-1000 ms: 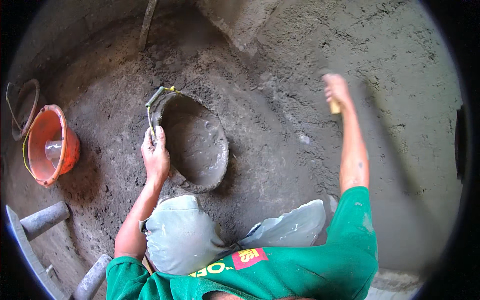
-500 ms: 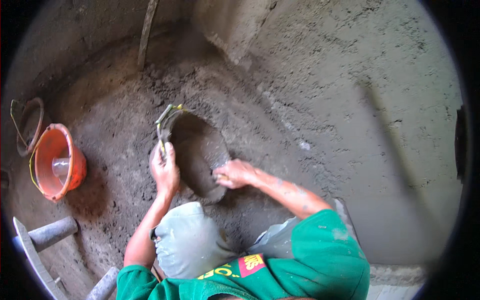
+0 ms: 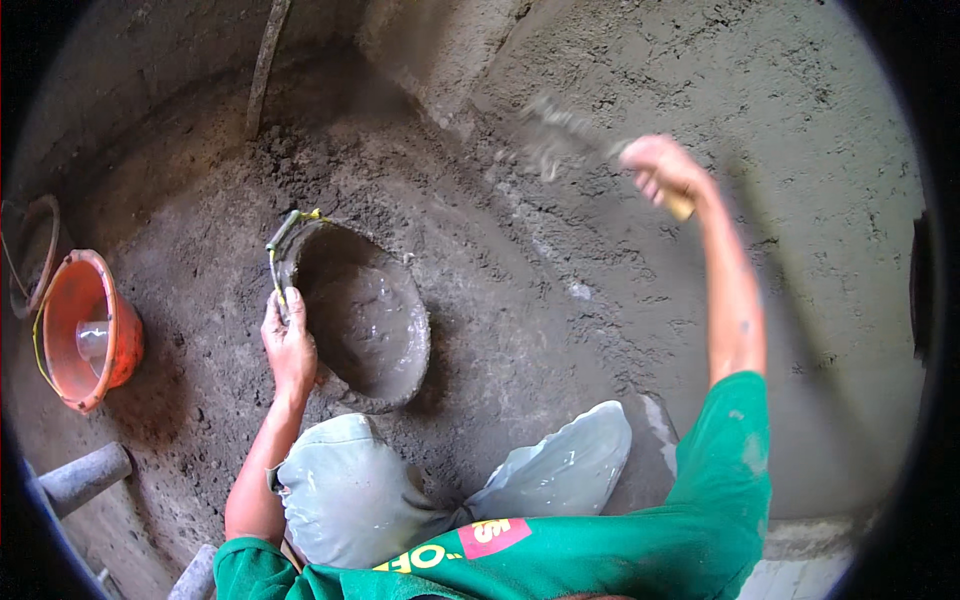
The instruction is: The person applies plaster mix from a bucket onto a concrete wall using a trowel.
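Observation:
My left hand (image 3: 290, 345) is closed on the left rim of a mud-grey bucket (image 3: 425, 345), beside its yellow-and-green wire handle (image 3: 285, 235). The bucket is tipped so its mouth faces me, and wet grey mortar (image 3: 365, 310) lies inside. Up against the rough wall at the right, my right hand (image 3: 668, 170) grips a trowel by its wooden handle (image 3: 679, 206). The trowel's blade points left and is smeared by motion, with wet mortar (image 3: 560, 130) blurred around it. Whether the blade touches the wall I cannot tell.
An orange bucket (image 3: 125, 345) with a clear cylindrical thing inside stands at the left, and a dark bucket (image 3: 40, 250) sits behind it. Grey pipes (image 3: 85, 478) lie at lower left. A thin stick (image 3: 265, 75) leans at the back. The plastered wall (image 3: 800, 120) fills the right.
My right hand has swung with the trowel out of the bucket, up and right to the wall. The bucket's mouth shows more fully. The whole view has shifted slightly.

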A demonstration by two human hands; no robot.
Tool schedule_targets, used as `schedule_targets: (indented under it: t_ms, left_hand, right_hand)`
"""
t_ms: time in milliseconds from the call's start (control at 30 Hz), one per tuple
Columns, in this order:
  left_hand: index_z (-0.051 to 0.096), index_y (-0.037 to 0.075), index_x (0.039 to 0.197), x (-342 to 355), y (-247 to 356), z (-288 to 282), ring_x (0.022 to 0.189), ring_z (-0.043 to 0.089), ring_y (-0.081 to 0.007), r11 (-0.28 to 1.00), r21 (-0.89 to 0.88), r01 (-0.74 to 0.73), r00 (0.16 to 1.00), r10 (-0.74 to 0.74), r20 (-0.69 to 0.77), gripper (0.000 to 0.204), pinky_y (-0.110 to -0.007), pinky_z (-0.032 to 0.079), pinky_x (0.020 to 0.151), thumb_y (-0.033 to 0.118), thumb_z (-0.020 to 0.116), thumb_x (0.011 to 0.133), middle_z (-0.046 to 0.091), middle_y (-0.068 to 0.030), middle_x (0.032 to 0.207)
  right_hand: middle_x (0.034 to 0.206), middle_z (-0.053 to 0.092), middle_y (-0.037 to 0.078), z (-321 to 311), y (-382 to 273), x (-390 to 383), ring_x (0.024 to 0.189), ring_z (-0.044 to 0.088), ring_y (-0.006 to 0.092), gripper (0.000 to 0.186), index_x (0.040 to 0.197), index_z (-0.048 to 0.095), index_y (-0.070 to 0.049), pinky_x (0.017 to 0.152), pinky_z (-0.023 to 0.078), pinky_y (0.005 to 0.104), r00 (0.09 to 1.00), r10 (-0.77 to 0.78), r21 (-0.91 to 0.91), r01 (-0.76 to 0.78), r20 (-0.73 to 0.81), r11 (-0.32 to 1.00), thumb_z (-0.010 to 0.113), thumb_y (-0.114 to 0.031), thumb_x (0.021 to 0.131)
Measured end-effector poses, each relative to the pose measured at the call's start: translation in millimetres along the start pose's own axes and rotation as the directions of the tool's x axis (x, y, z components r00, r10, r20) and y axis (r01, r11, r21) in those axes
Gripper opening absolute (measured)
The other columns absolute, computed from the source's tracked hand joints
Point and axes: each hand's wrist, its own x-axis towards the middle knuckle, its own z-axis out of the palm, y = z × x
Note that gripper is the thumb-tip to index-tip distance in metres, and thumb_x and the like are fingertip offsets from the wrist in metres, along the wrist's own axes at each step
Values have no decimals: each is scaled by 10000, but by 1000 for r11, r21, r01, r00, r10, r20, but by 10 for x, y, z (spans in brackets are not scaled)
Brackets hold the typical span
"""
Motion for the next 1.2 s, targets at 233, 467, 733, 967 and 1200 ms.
schedule_targets:
  t_ms: [233, 467, 733, 967, 1200]
  left_hand:
    - [591, 10, 1142, 32, -40, 15, 830, 464, -76, 996, 8, -83, 996, 83, 13, 350, -253, 406, 755, 302, 542, 956, 560, 22, 905]
    - [598, 15, 1095, 25, -19, 18, 711, 419, -76, 989, 115, -93, 995, 89, 32, 336, -253, 382, 646, 314, 558, 947, 487, 54, 746]
    - [606, 58, 918, 10, -43, -16, 729, 425, -46, 1000, 3, -25, 999, 25, -47, 221, -223, 368, 647, 270, 556, 958, 497, 75, 781]
    - [603, 15, 1048, 52, -108, -80, 856, 443, -62, 995, -97, -5, 1000, 5, 1, 300, -235, 383, 776, 295, 536, 967, 533, 37, 893]
    - [603, 60, 1067, -4, -22, -41, 592, 306, -10, 999, -10, -53, 998, 53, -41, 288, -196, 264, 511, 321, 535, 965, 422, 97, 716]
  right_hand:
    - [615, 502, 1, -273, -52, -258, 536, 493, 83, 239, 937, 565, -106, 463, 429, 260, 898, -364, -134, 340, -248, 931, 615, -330, 874]
    - [788, 657, 100, 3151, 207, -289, 765, 656, 293, 223, 1003, 611, -157, 650, 536, 439, 792, -436, -555, 610, 427, 565, 537, -155, 792]
    - [806, 674, 145, 3376, 480, -885, 719, 667, 316, 324, 1006, 646, -66, 640, 533, 357, 610, -731, 294, 670, 305, 682, 732, -242, 748]
    - [663, 553, -12, 1890, 1082, -863, 526, 507, 60, 240, 1049, 601, -82, 433, 423, 218, 661, -199, 391, -154, 724, 907, 656, -237, 874]
    - [647, 525, 5, 236, 1167, 4, 492, 480, 84, 171, 946, 570, -84, 387, 419, 258, 911, 2, 269, 119, -413, 956, 594, -248, 901]
